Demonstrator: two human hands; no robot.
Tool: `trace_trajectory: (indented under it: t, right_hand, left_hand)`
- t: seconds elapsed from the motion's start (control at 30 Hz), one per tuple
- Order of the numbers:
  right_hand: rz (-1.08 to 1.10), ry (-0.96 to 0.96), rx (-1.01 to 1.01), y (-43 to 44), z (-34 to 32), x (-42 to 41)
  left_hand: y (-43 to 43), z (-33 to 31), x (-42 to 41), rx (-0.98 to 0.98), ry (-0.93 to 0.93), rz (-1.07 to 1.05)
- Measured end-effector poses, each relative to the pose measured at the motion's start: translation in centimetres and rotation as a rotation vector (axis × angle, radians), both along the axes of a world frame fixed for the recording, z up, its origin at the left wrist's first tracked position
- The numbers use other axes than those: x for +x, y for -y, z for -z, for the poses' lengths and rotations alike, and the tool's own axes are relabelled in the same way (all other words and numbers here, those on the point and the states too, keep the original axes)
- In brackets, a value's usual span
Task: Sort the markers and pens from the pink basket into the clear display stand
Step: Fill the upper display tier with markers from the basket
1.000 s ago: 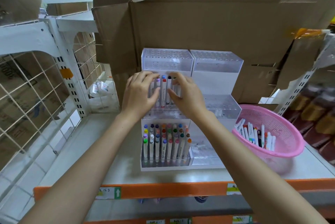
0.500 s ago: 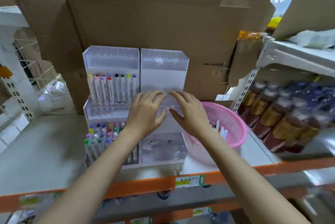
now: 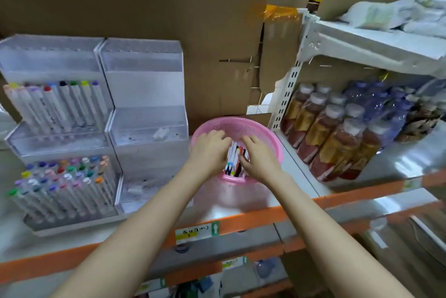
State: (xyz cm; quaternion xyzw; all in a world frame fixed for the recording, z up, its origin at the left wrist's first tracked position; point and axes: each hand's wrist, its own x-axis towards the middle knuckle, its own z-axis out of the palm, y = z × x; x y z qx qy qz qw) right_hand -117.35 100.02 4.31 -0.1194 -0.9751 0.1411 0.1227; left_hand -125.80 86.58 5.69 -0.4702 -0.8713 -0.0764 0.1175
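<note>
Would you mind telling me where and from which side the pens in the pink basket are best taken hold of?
Probably round the middle of their barrels, from above. The pens lie side by side low in the basket, pointing away from you, and its raised wall blocks a sideways approach. The left hand and right hand flank them.

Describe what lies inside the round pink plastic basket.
Inside the round pink plastic basket lies a bundle of white-barrelled pens and markers with coloured caps. The left hand and right hand cover the rest, so their count is hidden.
</note>
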Motion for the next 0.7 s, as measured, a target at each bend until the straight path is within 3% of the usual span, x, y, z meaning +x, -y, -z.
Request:
trace_trajectory:
  t: [0.2, 0.3, 0.4, 0.57, 0.7]
  right_hand:
    - [0.091, 0.296, -0.045, -1.4, 1.3, -2.0]
    - [0.141, 0.373, -0.151, -1.8, 2.0, -3.4]
    - [0.185, 0.389, -0.237, -2.0, 2.3, -4.5]
    - [0.140, 0.404, -0.211, -2.1, 2.1, -4.8]
    - [0.142, 0.391, -0.360, -2.4, 2.2, -4.6]
  left_hand:
    - [-2.0, 1.7, -2.1, -0.165, 0.266, -0.208]
    - [-2.8, 2.2, -2.5, -0.171, 0.281, -0.255]
    - [-3.3, 2.2, -2.1, -0.192, 0.305, -0.250]
    - [-3.1, 2.3, -2.4, -0.183, 0.384, -0.260]
    - [-3.0, 2.4, -2.9, -0.164, 0.458, -0.268]
